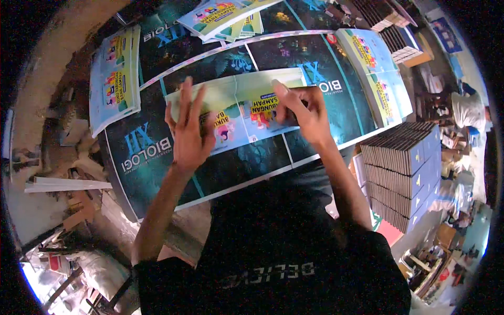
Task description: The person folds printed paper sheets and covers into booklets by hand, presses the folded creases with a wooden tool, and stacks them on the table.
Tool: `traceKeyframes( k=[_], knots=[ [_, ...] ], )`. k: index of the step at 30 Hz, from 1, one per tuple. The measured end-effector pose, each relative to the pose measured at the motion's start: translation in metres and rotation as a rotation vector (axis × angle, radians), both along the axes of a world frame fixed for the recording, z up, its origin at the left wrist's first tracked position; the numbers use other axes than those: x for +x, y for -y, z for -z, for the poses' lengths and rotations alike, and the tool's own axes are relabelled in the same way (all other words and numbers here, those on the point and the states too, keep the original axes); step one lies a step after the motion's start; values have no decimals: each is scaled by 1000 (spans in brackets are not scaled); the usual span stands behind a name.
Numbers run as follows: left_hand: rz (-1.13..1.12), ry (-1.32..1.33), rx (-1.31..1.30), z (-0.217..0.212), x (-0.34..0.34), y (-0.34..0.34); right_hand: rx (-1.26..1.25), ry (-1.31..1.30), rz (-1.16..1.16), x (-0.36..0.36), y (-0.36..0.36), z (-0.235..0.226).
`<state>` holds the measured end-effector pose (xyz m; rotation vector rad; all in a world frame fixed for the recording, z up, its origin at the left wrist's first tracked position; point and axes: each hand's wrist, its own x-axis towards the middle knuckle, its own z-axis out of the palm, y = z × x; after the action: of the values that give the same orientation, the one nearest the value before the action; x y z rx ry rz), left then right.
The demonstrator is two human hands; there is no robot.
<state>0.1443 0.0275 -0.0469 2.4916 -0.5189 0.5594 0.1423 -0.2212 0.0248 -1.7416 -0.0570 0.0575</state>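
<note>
A printed cover sheet (247, 84), pale green and light blue with yellow lettering and cartoon figures, lies in front of me on the dark table covering. Over its left part is my left hand (191, 131), fingers spread and nothing visible in its grasp. My right hand (310, 115) is above the sheet's right end, its fingers curled in and its thumb reaching toward the sheet. Whatever those curled fingers may hold is hidden. The sheet seems to have a crease or join down its middle.
Similar printed sheets form a left stack (115, 79), a right stack (375, 73) and a fanned pile (226, 21) at the far side. Large dark printed posters (236, 181) cover the table. Blue-covered book stacks (401, 170) stand beside its right edge. White strips (68, 185) jut out at left.
</note>
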Motion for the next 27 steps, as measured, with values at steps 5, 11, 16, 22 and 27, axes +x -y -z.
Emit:
traceKeyframes(
  k=[5, 11, 16, 22, 27],
  knots=[
    [-251, 34, 313, -2, 0, 10, 99, 20, -105, 5, 7, 16],
    [-331, 33, 377, -7, -5, 8, 14, 465, -283, -4, -29, -30],
    [-377, 33, 371, -3, -2, 9, 132, 337, -133, -16, -44, 42],
    [-301, -26, 183, 14, 6, 9, -41, 308, -335, -12, -46, 29],
    [-287, 49, 91, 2, -13, -13, -30, 500, -572, -30, -123, 20]
  ],
)
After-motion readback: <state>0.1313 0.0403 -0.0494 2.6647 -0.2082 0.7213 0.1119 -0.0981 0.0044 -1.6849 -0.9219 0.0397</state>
